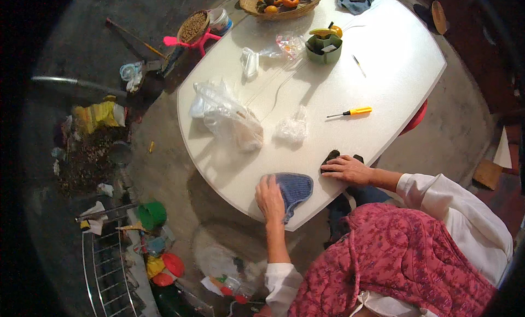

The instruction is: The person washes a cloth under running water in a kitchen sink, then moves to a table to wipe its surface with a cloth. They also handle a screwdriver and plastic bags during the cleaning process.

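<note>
My left hand rests palm down on the left part of a blue ribbed knitted piece, perhaps a slipper upper, near the table's lower edge. To the right, my right hand lies over a dark object whose ends show past the fingers; what it is cannot be told. Above that hand lies a screwdriver with a yellow handle. A crumpled clear plastic bag sits above and between the hands. Whether the fingers grip or only press is unclear.
The white table also bears larger plastic bags, a green divided container, a thin pointed tool, a wicker basket of persimmons and a folded denim cloth. A red stool shows under the right edge.
</note>
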The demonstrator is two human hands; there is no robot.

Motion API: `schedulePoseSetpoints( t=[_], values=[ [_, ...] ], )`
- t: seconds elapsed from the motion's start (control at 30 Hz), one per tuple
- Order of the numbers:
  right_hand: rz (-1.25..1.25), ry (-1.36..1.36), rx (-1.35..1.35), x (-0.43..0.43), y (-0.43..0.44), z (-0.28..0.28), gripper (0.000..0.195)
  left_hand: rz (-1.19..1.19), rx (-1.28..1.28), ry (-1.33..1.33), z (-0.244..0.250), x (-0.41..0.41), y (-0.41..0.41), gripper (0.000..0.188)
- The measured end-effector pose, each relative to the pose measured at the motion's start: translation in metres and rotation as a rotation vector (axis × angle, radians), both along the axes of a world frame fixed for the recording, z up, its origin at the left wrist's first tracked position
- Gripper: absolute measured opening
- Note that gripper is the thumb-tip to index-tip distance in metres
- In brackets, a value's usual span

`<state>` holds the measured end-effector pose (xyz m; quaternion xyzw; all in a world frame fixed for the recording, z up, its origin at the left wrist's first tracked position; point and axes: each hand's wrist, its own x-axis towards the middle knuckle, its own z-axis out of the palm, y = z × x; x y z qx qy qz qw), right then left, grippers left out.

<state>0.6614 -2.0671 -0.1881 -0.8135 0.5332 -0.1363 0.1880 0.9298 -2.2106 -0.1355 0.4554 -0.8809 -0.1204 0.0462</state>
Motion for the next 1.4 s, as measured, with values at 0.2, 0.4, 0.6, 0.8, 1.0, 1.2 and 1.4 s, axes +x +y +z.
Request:
schedulePoseSetpoints(
  t=[0.2,0.4,0.6,0.8,1.0,1.2,1.4],
  values=[
    [0.021,-0.093,0.036,-0.007,-0.001,0.006,0.056,-0.217,0.021,0.029,0.011,-0.071,-0.039,0.047],
    [0.097,-0.137,0.118,-0.022,-0.005,0.027,0.07,-0.196,0.009,0.003,-0.014,-0.128,-0.045,0.056],
    [0.131,-0.156,0.158,-0.042,-0.003,0.026,0.072,-0.042,0.2,0.096,-0.053,-0.111,-0.037,0.029],
    [0.019,-0.433,0.245,-0.055,-0.04,0.039,0.04,0.316,0.195,0.537,-0.005,-0.059,0.007,0.014],
    [-0.557,-0.218,-0.231,-0.105,-0.223,0.004,0.05,0.81,0.42,0.723,-0.003,-0.002,0.072,0.017],
    [-1.145,0.135,-0.534,-0.16,-0.361,-0.048,0.041,0.89,0.513,0.781,-0.01,-0.007,0.119,0.017],
    [-0.865,-0.232,-0.334,-0.124,-0.307,-0.037,0.013,0.87,0.558,0.836,-0.021,-0.018,0.124,0.017]
  ],
)
